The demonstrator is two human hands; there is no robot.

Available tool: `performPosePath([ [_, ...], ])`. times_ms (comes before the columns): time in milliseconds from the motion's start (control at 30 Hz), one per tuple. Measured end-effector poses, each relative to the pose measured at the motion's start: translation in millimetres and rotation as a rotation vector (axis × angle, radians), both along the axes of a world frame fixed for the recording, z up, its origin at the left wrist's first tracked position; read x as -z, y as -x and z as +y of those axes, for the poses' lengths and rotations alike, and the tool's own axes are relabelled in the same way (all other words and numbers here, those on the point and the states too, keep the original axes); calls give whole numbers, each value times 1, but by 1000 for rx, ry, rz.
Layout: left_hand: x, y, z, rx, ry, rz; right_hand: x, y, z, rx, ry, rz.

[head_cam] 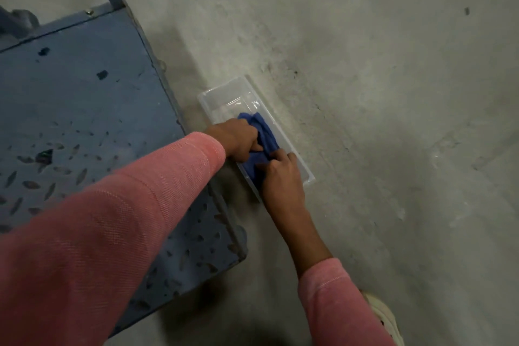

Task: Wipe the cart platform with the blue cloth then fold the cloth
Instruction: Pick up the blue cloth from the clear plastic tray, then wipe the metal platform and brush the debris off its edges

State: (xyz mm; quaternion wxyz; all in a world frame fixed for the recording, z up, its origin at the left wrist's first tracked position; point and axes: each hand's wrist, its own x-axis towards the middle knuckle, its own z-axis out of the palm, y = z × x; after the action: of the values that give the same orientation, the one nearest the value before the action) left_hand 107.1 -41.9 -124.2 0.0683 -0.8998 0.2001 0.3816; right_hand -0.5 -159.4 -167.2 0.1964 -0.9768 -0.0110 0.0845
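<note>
The left hand point(238, 139) and right hand point(280, 177) both pinch the bunched cloth point(266, 132) at the tray's point(224, 86) near end, beside the platform point(84, 109). The cloth lies off the platform, unfolded, so wiping and folding likely both remain.

No legible text, labels or numbers anywhere.

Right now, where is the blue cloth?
In the head view the blue cloth sits inside the clear tray on the floor just right of the cart platform, held by the left hand and right hand.
</note>
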Motion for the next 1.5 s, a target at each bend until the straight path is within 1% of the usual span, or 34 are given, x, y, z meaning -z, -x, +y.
performPosePath([
  [200,-11,8,-2,69,26,-35,1,-1,3,75,-50,-44],
  [333,-38,17,-1,89,47,-80,-17,1,-2,93,-88,-63],
  [433,-69,24,7,146,84,-178,-49,4,-5,68,-110,-192],
  [533,-112,32,28,225,112,-325,-93,13,-3,68,-206,-363],
  [600,-143,44,53,267,146,-384,-122,24,7,59,-276,-435],
  [667,-163,62,83,273,244,-418,-145,39,24,74,-335,-509],
  [733,-166,86,112,260,349,-444,-159,59,43,67,-355,-565],
  [833,-146,122,145,298,355,-533,-162,92,68,-7,-342,-544],
  [900,-130,148,161,333,290,-562,-151,110,79,-62,-328,-515],
  [933,-124,160,166,332,210,-540,-144,118,84,-87,-301,-506],
  [1000,-108,183,177,307,45,-554,-130,133,88,-94,-245,-441],
  [1067,-98,196,187,278,-1,-624,-125,144,89,-42,-233,-376],
  [1133,-104,196,196,203,-35,-675,-129,151,89,-42,-238,-417],
  [1200,-119,191,198,72,-67,-694,-140,148,91,-72,-255,-461],
  [1267,-129,194,194,-49,-98,-689,-145,134,93,-78,-265,-434],
  [1300,-130,197,191,-83,-102,-687,-146,124,94,-98,-272,-417],
  [1367,-123,208,185,-73,-117,-685,-146,102,96,-216,-289,-386],
  [1400,-118,213,180,-54,-123,-684,-145,92,99,-289,-260,-364],
  [1433,-113,216,174,-51,-119,-691,-143,83,102,-346,-190,-334],
  [1500,-104,222,159,-135,-104,-707,-135,68,105,-368,-15,-253],
])
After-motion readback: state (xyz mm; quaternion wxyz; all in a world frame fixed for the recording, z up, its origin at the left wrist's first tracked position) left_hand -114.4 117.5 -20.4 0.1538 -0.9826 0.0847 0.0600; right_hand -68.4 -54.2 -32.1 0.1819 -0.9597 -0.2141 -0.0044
